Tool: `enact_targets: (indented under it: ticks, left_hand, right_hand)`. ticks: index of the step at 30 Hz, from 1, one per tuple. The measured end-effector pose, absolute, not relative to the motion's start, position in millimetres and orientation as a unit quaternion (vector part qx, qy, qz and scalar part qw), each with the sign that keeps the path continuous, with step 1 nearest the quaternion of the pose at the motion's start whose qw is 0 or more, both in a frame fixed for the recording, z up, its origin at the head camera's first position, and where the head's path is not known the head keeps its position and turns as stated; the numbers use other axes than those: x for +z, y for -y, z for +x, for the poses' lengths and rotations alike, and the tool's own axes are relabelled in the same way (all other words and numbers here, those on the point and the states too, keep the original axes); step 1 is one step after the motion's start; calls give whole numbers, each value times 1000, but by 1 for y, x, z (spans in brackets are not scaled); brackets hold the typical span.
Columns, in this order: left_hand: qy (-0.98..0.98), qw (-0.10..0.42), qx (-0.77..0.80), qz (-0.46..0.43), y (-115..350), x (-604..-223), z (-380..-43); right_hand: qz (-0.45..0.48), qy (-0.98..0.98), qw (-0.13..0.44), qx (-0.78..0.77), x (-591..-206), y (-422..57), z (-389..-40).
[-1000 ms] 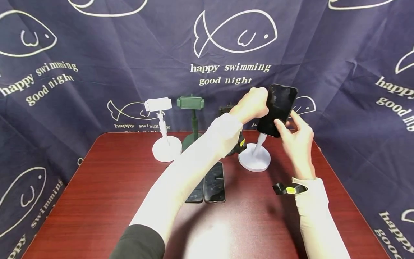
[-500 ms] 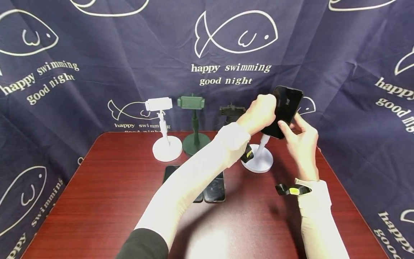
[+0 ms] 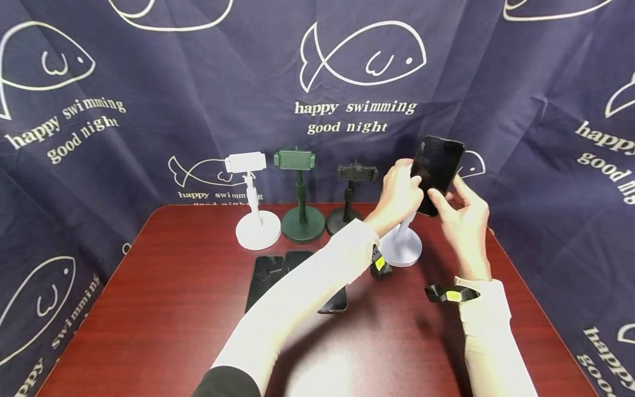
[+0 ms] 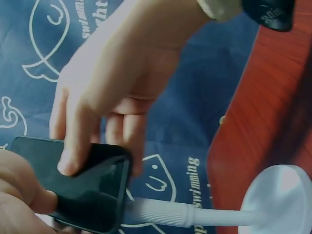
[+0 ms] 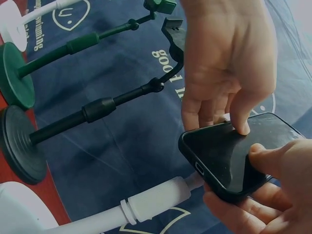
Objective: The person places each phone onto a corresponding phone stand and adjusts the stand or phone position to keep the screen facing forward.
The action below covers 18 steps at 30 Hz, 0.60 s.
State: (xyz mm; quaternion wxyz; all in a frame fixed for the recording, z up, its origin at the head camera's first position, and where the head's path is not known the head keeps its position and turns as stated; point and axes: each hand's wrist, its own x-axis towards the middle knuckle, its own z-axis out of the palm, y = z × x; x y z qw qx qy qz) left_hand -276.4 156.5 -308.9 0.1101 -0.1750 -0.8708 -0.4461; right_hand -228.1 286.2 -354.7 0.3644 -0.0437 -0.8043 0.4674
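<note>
A black smartphone stands upright, slightly tilted, over the white phone stand at the table's right. My left hand holds its left edge, thumb on the dark screen and fingers behind. From the opposite edge my right hand pinches the phone, with its thumb on the screen and fingers underneath, as the right wrist view shows. The stand's ribbed white stem meets the phone's lower end in the left wrist view. The stand's clamp is hidden behind the phone.
Left of the hands stand another white phone stand, a green one and a black one. Several phones lie on the red table, partly under the left forearm. A blue fish-print curtain hangs behind.
The phone, both hands and the stand have shifted slightly right. My left hand has turned from a fist-like pose at the phone's edge to thumb on the screen.
</note>
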Motion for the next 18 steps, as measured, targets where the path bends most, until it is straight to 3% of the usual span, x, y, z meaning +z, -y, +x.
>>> enact_targets:
  ticks: [11, 18]
  left_hand:
    - [821, 170, -504, -209, -155, -341, -279]
    - [798, 191, -534, -203, -157, -348, -283]
  right_hand:
    - [-38, 807, 405, 429, -360, -287, -225]
    - [-36, 809, 394, 434, -357, -287, -227]
